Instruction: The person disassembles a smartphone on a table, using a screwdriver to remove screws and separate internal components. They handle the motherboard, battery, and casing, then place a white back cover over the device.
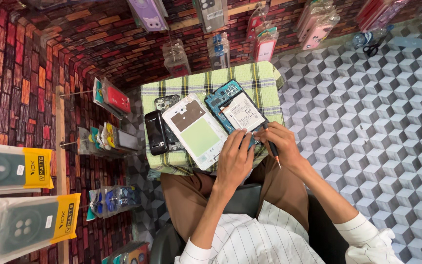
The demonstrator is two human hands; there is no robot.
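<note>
The left hand [234, 159] presses flat on the opened tablet [233, 110] at the near right corner of the checked cloth [262, 78], while the right hand [278, 143] grips a screwdriver [271, 145] beside it.

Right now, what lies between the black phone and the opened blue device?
In the head view, a white back panel lies between the black phone and the opened blue device.

A small phone repair and accessories shop: packaged phone cases [147, 13] hang on pegs along the brick-patterned wall [25, 73], and opened phones [235, 110] lie on a cloth-covered bench [260, 78].
</note>
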